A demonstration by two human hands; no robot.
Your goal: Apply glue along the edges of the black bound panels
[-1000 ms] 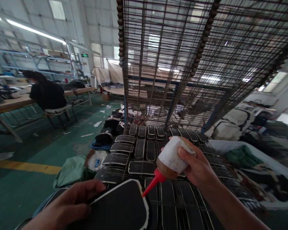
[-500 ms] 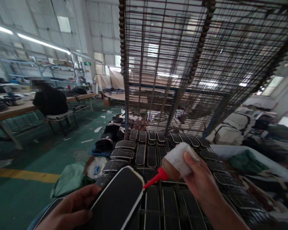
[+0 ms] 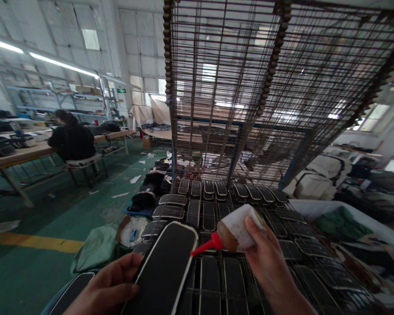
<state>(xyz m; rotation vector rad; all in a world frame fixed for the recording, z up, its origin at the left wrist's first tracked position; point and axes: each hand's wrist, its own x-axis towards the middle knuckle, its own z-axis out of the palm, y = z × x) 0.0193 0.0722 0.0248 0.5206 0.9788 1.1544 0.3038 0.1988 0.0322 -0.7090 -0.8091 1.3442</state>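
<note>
Fingers of the right hand [image 3: 265,258] clamp a glue bottle [image 3: 238,227], its red nozzle [image 3: 205,246] now drawn just clear of the black panel's [image 3: 166,267] white-glued edge, where a second ago it touched the rim. That bead looks finished along this side. Pinching the panel's near edge, the left hand [image 3: 108,286] has tilted it more upright over the wire rack [image 3: 295,262] of glued strips [image 3: 209,214]. Behind, raised mesh shelves [image 3: 249,87]; at left, a seated person [image 3: 71,140] at a bench.

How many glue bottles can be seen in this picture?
1. The glue bottle is in the right hand, its red nozzle at the edge of the black piece held by the left hand. Others may be hidden.
</note>
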